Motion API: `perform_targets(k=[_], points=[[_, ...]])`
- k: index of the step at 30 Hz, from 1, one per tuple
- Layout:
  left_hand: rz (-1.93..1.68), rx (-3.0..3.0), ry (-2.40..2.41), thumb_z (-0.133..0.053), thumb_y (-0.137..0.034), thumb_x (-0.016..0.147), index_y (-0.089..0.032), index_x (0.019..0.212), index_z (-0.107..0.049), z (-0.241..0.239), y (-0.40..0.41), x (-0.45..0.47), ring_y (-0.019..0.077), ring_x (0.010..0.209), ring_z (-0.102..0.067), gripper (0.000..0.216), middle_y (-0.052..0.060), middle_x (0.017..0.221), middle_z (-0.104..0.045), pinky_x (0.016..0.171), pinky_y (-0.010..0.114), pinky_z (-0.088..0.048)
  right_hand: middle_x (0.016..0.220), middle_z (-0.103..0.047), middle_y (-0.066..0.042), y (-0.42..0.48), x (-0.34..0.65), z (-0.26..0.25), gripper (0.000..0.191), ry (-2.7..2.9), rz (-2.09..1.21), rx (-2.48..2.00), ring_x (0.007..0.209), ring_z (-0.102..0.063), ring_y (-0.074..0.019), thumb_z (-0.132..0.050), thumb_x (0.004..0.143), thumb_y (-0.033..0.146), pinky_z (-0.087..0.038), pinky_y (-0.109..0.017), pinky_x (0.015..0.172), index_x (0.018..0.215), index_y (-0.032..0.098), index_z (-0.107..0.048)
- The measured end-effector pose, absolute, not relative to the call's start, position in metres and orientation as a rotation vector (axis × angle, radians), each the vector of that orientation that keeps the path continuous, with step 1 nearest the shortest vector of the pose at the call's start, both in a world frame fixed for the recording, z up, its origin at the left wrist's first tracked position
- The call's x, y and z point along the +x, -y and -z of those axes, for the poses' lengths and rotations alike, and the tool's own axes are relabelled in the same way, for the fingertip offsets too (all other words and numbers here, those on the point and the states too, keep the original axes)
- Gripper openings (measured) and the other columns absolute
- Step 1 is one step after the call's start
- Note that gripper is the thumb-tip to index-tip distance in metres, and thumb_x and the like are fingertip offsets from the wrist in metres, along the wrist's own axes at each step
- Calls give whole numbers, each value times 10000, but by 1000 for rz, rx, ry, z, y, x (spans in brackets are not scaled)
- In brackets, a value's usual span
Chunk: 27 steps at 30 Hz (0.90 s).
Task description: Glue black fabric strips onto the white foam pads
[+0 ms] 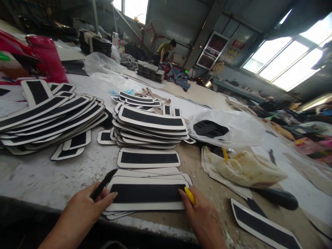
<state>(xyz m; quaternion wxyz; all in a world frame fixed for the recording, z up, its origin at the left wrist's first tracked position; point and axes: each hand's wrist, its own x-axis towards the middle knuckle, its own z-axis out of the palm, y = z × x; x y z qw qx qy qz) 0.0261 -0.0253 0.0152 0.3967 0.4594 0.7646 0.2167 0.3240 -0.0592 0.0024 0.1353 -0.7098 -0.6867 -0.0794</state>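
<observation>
My left hand [85, 205] is closed on a thin black strip [103, 183] that points up and to the right, at the left end of a small stack of white-edged black panels [147, 193] near the table's front edge. At the stack's right end, my right hand [201, 214] pinches a small yellow tool [190, 195] against the top panel. A single panel [148, 158] lies just beyond the stack.
Taller piles of the same panels stand at the left [49, 117] and centre [150, 126]. A clear bag with black pieces [223, 129], a stained glue pot with a yellow brush [246, 169] and a loose panel [261, 226] lie to the right. A person [164, 50] works far behind.
</observation>
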Motion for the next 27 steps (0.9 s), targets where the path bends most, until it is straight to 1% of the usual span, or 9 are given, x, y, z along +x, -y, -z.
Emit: perform_targets(k=[4,7,11,14,19,22,24,27], points=[[-578,1093,-1899,-619,-576,512,-209,615,-544,-15,24,26,197,594,-528,389,-19,540,-571,609,291,-375,593,-628,9,59,325,-1,379,1991,214,-2084,483,-610,-169,-343,905,488,-384,-244,426,714,240,-557],[-588,1049,-1924,-616,-572,495,-210,604,-533,-14,24,26,179,545,-491,387,-33,498,-525,561,282,-351,582,-624,13,58,322,-3,376,2006,210,-2106,479,-609,-174,-335,907,491,-379,-249,422,738,244,-562],[-599,1129,-1910,-573,-535,529,-213,551,-490,-13,26,27,161,523,-469,334,-40,479,-488,542,271,-337,627,-636,6,59,313,-9,371,1972,225,-2232,534,-627,-190,-302,925,469,-402,-263,465,777,246,-560],[-575,1171,-1926,-556,-515,555,-216,556,-466,-14,27,28,150,516,-463,312,-48,485,-475,544,264,-343,662,-651,0,59,308,-12,345,1959,223,-2282,544,-631,-191,-323,920,468,-401,-261,469,794,248,-557],[-559,1208,-1983,-579,-520,586,-232,640,-422,-11,28,25,150,549,-476,332,-61,531,-477,547,255,-361,567,-619,13,57,317,-5,329,1987,151,-2272,488,-611,-191,-382,890,490,-356,-252,419,722,257,-543],[-551,1240,-2015,-579,-525,595,-237,649,-410,-14,28,26,152,542,-473,339,-64,521,-469,541,257,-359,537,-604,12,56,323,0,358,2014,116,-2215,452,-592,-183,-383,874,518,-326,-246,388,700,252,-546],[-556,1243,-2011,-574,-530,585,-238,658,-416,-19,28,27,161,541,-488,340,-58,525,-483,547,266,-369,556,-610,1,57,323,0,375,1974,133,-2196,482,-604,-189,-354,886,515,-340,-251,409,717,245,-551],[-575,1183,-2006,-599,-570,531,-234,721,-454,-19,29,27,201,577,-546,412,-23,588,-561,577,298,-407,603,-620,-10,59,319,-5,363,1920,102,-2157,549,-621,-196,-319,917,463,-374,-264,476,750,236,-547]])
